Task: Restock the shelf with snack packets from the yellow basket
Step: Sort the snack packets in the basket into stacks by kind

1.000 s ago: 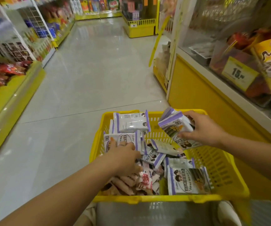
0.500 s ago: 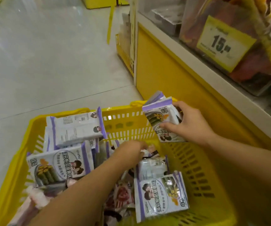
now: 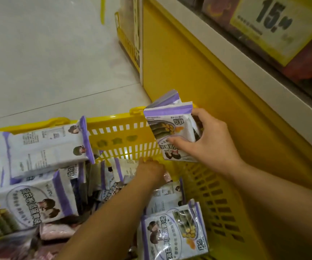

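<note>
The yellow basket (image 3: 125,132) fills the lower view and holds several white-and-purple snack packets (image 3: 44,147) plus some pink ones (image 3: 55,231). My right hand (image 3: 206,145) grips a small stack of white-and-purple packets (image 3: 170,128) upright above the basket's far right corner. My left hand (image 3: 151,171) reaches down among the packets at the basket's middle, its fingers curled on a packet (image 3: 125,169) there; the fingertips are hidden. The shelf (image 3: 245,59) runs along the right, with its white edge above a yellow base.
A yellow price tag reading 15 (image 3: 275,25) hangs at the shelf's upper right over dark snack bags. A yellow wire rack (image 3: 129,42) stands on the floor at the shelf's far end. Pale floor tiles (image 3: 48,62) spread to the left.
The view has tilted down and closer to the basket. My left hand moved from the left packets to the basket's middle. My right hand keeps its stack at the far right corner.
</note>
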A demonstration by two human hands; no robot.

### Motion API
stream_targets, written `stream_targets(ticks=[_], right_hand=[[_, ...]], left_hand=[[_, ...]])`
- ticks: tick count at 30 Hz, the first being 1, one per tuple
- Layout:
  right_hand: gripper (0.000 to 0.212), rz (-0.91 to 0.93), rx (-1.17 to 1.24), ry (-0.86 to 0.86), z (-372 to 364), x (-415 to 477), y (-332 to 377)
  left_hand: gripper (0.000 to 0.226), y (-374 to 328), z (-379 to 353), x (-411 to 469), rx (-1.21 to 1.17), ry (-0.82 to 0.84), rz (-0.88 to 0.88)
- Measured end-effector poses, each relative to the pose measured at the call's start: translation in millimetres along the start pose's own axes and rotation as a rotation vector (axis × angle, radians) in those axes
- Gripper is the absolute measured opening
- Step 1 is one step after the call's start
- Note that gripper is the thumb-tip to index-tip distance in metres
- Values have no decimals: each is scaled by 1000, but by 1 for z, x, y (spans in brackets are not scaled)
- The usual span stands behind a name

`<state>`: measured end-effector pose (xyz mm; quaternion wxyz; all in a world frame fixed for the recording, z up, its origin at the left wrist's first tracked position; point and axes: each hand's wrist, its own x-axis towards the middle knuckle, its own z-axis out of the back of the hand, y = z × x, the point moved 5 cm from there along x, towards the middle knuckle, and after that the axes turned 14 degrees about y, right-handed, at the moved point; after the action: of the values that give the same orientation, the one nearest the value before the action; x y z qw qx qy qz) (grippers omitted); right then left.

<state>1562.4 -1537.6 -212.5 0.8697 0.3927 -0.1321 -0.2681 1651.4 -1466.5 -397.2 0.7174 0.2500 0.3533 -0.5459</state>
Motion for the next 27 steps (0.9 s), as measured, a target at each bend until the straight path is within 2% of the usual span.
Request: stream_targets(ticks=[3, 5, 7, 10, 13, 15, 18, 21, 24, 27], right_hand=[[57, -2, 15, 2, 0, 0, 0], [58, 0, 9, 3, 0, 1, -1], [58, 5, 2, -6, -1, 1, -2], [60, 11, -10, -12, -1, -1, -1], [59, 25, -43, 19, -2, -1, 2], [60, 31, -99, 45, -3, -2, 4], [60, 44, -140, 63, -2, -4, 7], [61, 44, -191, 103, -2, -4, 8], [60, 41, -268, 145, -6, -5, 9], [61, 28, -333, 175, -9, -6, 8]], left_hand=[[42, -1, 3, -3, 16, 37, 11], [34, 2, 9, -10, -1, 5, -16], [26, 8, 17, -22, -144, -129, -79], [20, 24, 27, -54, -553, -454, -192], [10, 35, 33, -84, -696, -544, -217], [14, 43, 38, -105, -703, -558, -204], [16, 54, 39, -135, -621, -493, -165], [7, 59, 23, -161, -402, -205, -144], [20, 58, -8, -181, -234, 45, -145], [21, 56, -20, -193, -146, 98, -111]])
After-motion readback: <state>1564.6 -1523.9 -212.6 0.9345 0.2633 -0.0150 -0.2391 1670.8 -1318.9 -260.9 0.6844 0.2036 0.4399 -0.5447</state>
